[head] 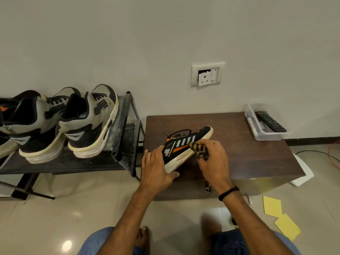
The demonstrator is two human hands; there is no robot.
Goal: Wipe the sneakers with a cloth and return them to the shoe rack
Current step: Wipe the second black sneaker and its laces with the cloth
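**Desk:** Where is the shoe?

**Photographer:** A black low-top sneaker [184, 144] with orange and white side stripes lies tilted at the front left corner of a dark brown wood-grain counter [257, 159]. Its heel is at the front edge and its toe points toward the back edge.

**Desk:** And the hands?

**Photographer:** The left hand [156, 166] grasps the heel, fingers over the collar and thumb hooked under the sole. The right hand [214, 159] has its fingers clenched on a bunched yellow-and-black striped cloth [197, 147], pressed to the side panel just above the midsole.

**Desk:** How should this wipe go?

**Photographer:** In my judgement, pin the heel firmly so the shoe cannot skid on the smooth counter. Draw the cloth in short strokes from heel to toe, and refold it to a fresh face for the scuffed white rubber edge. The far side is not yet shown to the cloth.

**Desk:** Surfaces?

**Photographer:** The upper looks like matte knit or synthetic and should give slightly. The sole is firm, pale and smudged, the laces are thin and loose, and the cloth is soft and crumpled.

**Desk:** Where does it go back?

**Photographer:** A dusty black metal shoe rack [122, 126] stands just beside the counter's left edge. It holds chunky grey-and-black high-top trainers [88, 124] with yellowed soles. Whether there is free space on it cannot be told.
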